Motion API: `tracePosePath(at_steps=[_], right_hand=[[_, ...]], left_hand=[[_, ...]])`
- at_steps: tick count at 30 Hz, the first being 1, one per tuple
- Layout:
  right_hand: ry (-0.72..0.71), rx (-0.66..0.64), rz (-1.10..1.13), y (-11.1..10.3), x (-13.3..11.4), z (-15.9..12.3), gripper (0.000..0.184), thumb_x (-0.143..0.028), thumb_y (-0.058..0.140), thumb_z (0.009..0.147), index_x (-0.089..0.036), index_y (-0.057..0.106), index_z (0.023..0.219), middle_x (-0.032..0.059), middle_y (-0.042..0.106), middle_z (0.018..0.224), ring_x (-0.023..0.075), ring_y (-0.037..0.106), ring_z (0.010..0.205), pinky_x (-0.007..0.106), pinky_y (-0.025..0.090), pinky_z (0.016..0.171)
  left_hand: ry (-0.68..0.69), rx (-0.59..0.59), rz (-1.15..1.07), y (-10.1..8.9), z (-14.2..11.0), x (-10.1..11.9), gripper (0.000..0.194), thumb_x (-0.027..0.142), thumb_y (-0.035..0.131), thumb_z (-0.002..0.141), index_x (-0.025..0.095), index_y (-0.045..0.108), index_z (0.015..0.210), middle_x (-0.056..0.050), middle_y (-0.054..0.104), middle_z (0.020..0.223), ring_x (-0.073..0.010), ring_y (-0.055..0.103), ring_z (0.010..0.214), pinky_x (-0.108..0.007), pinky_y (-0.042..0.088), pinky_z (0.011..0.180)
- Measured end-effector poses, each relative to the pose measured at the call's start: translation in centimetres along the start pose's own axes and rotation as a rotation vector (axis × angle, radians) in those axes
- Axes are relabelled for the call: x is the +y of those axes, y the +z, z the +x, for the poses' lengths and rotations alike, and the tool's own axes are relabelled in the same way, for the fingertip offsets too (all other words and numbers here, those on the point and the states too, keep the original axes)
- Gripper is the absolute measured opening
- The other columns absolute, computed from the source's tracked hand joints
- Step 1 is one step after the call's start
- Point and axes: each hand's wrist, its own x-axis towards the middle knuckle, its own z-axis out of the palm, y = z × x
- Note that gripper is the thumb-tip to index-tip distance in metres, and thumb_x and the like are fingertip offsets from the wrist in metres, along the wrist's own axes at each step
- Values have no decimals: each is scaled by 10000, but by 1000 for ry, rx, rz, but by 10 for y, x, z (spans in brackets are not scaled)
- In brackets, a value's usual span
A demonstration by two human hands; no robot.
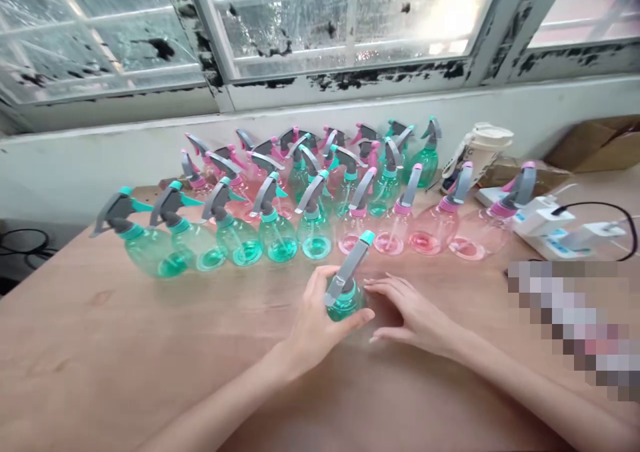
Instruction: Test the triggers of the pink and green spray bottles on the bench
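A green spray bottle (345,305) with a grey trigger and a teal nozzle tip stands upright near the middle of the table. My left hand (320,312) is wrapped around its body from the left, thumb across the near side. My right hand (413,312) is just to the right of the bottle, fingers and thumb apart in a loose C, its fingertips close to the bottle's side; whether they touch it I cannot tell. Behind the hands runs a front row of spray bottles, green such as this one (280,239) on the left, pink such as this one (390,229) on the right.
More green and pink spray bottles crowd behind the row, near the wall below the window (350,25). To the right are a lidded cup (477,149), a power strip with white plugs (545,222), a black cable and a cardboard box (597,144). A pixelated patch covers the right side.
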Motion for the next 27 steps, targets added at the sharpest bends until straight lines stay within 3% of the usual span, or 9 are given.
tracePosePath(at_steps=[7, 11, 13, 16, 18, 20, 27], right_hand=[[67, 16, -39, -11, 27, -8, 598, -521, 687, 841, -214, 521, 1327, 157, 542, 1453, 331, 492, 1352, 566, 432, 1097], [49, 44, -66, -10, 33, -1, 512, -466, 668, 873, -202, 545, 1293, 165, 564, 1432, 329, 504, 1347, 554, 453, 1083], [20, 68, -77, -7, 33, 3, 476, -439, 642, 897, -187, 540, 1288, 176, 585, 1406, 325, 521, 1333, 551, 460, 1077], [-16, 105, -89, -3, 32, 8, 439, -411, 614, 921, -176, 532, 1283, 186, 604, 1380, 322, 539, 1316, 558, 454, 1080], [-11, 112, -86, -1, 31, 10, 430, -407, 617, 921, -190, 535, 1283, 172, 616, 1370, 319, 538, 1317, 555, 458, 1077], [9, 108, -77, 0, 31, 11, 432, -410, 624, 916, -208, 537, 1288, 151, 628, 1358, 313, 542, 1314, 549, 465, 1074], [56, 108, -41, 0, 34, 8, 428, -405, 623, 916, -237, 531, 1299, 129, 629, 1355, 307, 553, 1301, 542, 472, 1067]], left_hand=[[124, -43, 50, -18, 17, 6, 788, 385, 784, 740, 279, 379, 1408, -127, 504, 1404, -343, 504, 1292, -537, 423, 1066], [245, -146, 70, -19, 37, 14, 901, 358, 810, 701, 270, 335, 1462, -134, 469, 1474, -331, 520, 1301, -499, 433, 1087], [345, -167, 67, -16, 45, 15, 845, 353, 809, 693, 245, 395, 1422, -130, 525, 1418, -309, 570, 1237, -455, 476, 1050], [460, -129, 96, -8, 51, 14, 559, 258, 728, 743, 212, 521, 1260, -81, 656, 1141, -244, 653, 1031, -379, 542, 919], [438, -99, 129, -5, 51, 13, 428, 168, 628, 771, 208, 547, 1189, -45, 660, 990, -198, 663, 883, -335, 558, 814], [382, -54, 137, -6, 50, 13, 425, 123, 561, 767, 215, 549, 1182, -41, 652, 983, -171, 652, 801, -317, 558, 766], [236, 15, 86, -15, 54, 8, 398, 122, 544, 753, 239, 570, 1133, -23, 660, 921, -176, 658, 773, -374, 567, 857]])
